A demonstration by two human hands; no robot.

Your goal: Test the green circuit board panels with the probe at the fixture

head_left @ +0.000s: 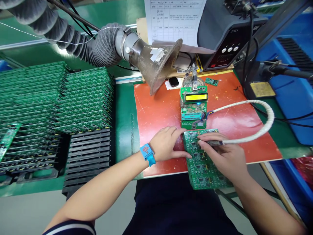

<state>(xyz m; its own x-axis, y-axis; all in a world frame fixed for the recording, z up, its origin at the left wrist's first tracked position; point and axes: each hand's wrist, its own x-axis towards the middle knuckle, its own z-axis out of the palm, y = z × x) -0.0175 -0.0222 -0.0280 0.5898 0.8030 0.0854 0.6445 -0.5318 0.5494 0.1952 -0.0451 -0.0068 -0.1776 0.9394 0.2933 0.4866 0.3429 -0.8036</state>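
My left hand [166, 143], with a blue wrist strap [147, 154], has its thumb and index finger spread against the left edge of a green circuit board panel [201, 166]. The panel appears to lie on top of others in a stack, which overhangs the table's front edge. My right hand [225, 156] grips a dark pen-like probe [212, 142], its tip over the panel's upper part. A white-wrapped cable [265, 130] loops from the probe to a programmer board [193, 124] with a lit yellow display [196, 97]. The probe tip's contact is hidden by my fingers.
Black racks [88, 153] full of upright green boards [85, 98] stand on the left. A fume extraction hood [158, 62] hangs over the orange mat [158, 114]. Behind are a soldering station [227, 45] and a paper sheet [174, 19]; blue bins [290, 114] stand right.
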